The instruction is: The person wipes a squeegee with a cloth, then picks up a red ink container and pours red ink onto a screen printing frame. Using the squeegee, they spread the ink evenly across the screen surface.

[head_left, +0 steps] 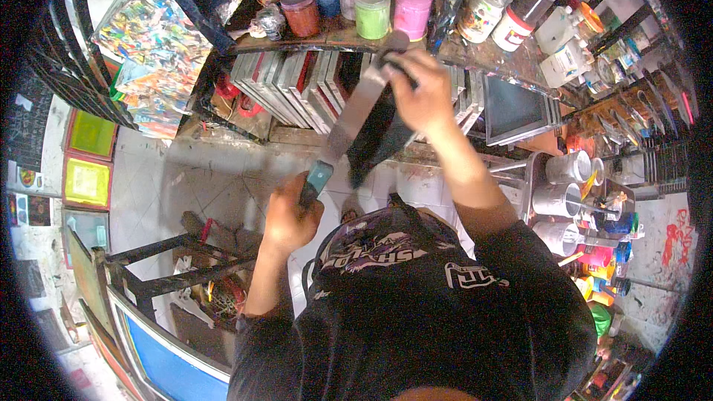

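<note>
My left hand point(292, 215) grips the teal handle point(319, 174) of a scraper with a long, flat metal blade. The blade point(358, 115) slants up and away to the right, smeared by motion. At its far end my right hand point(425, 95) is closed, its thumb and fingers bent round a dark, blurred thing point(394, 46) whose kind I cannot make out. Below that hand, beside the blade, is a black shape point(375, 134); I cannot tell whether it is a cloth or part of what the hand holds.
Paint tubs, among them a green tub point(372, 12) and a pink tub point(413, 11), line the shelf ahead. Framed screens point(286, 89) stand in the rack beneath. White buckets point(558, 199) are at the right. A black metal frame point(174, 278) and a blue screen point(167, 356) stand at the lower left.
</note>
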`<action>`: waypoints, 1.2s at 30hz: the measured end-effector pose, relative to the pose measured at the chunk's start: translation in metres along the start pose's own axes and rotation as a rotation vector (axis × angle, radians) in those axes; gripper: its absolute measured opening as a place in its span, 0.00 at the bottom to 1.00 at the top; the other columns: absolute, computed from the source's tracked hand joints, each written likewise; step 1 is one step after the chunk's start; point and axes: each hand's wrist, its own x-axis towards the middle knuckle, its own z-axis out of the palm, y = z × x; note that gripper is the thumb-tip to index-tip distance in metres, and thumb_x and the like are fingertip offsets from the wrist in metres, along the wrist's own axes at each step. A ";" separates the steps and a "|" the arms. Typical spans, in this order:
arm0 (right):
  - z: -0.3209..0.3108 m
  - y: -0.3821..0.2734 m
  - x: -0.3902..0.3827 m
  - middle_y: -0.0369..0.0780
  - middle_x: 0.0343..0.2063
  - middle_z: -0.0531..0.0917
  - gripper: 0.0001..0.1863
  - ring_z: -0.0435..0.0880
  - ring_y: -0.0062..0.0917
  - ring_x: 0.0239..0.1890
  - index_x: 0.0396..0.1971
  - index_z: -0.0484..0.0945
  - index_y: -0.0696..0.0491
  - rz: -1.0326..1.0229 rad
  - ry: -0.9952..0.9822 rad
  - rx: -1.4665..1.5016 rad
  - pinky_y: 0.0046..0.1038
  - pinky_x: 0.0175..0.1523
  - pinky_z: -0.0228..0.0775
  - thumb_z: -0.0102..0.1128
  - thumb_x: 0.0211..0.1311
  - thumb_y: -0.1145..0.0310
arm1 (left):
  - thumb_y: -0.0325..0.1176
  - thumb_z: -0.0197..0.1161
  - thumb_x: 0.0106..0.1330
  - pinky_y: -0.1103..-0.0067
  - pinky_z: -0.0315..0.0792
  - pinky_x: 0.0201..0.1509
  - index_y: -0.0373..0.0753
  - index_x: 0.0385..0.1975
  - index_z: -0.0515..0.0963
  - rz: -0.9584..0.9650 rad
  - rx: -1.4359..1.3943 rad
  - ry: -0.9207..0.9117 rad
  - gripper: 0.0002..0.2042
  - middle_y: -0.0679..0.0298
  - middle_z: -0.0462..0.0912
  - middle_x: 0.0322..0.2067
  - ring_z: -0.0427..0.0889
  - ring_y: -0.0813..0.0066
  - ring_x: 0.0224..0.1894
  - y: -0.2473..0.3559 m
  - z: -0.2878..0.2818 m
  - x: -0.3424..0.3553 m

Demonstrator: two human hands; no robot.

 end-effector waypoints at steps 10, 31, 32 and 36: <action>0.016 -0.057 -0.046 0.42 0.29 0.76 0.15 0.77 0.37 0.32 0.36 0.77 0.54 -0.184 -0.355 0.198 0.32 0.37 0.70 0.60 0.43 0.75 | 0.25 0.57 0.46 0.68 0.71 0.29 0.32 0.43 0.70 -0.075 -0.036 0.035 0.20 0.48 0.76 0.21 0.76 0.46 0.24 -0.007 0.011 0.010; 0.002 -0.010 -0.020 0.37 0.37 0.81 0.16 0.77 0.19 0.36 0.42 0.76 0.58 0.847 0.121 1.001 0.23 0.44 0.68 0.59 0.56 0.65 | 0.21 0.55 0.45 0.80 0.59 0.11 0.32 0.40 0.72 -0.345 -1.260 -0.200 0.17 0.65 0.68 0.13 0.65 0.76 0.08 -0.018 0.024 0.014; 0.003 -0.022 -0.020 0.37 0.36 0.81 0.17 0.77 0.18 0.36 0.43 0.76 0.58 0.900 0.034 1.097 0.22 0.45 0.68 0.60 0.55 0.65 | 0.22 0.55 0.44 0.80 0.55 0.09 0.28 0.41 0.71 -0.343 -1.512 -0.214 0.20 0.62 0.66 0.11 0.61 0.76 0.05 -0.018 0.022 0.015; 0.025 -0.049 -0.017 0.36 0.35 0.81 0.17 0.77 0.19 0.37 0.41 0.77 0.57 0.752 -0.386 1.215 0.21 0.45 0.68 0.63 0.52 0.65 | 0.26 0.52 0.47 0.79 0.55 0.07 0.24 0.46 0.67 -0.101 -2.012 -0.630 0.23 0.59 0.65 0.11 0.59 0.76 0.04 -0.045 0.032 0.027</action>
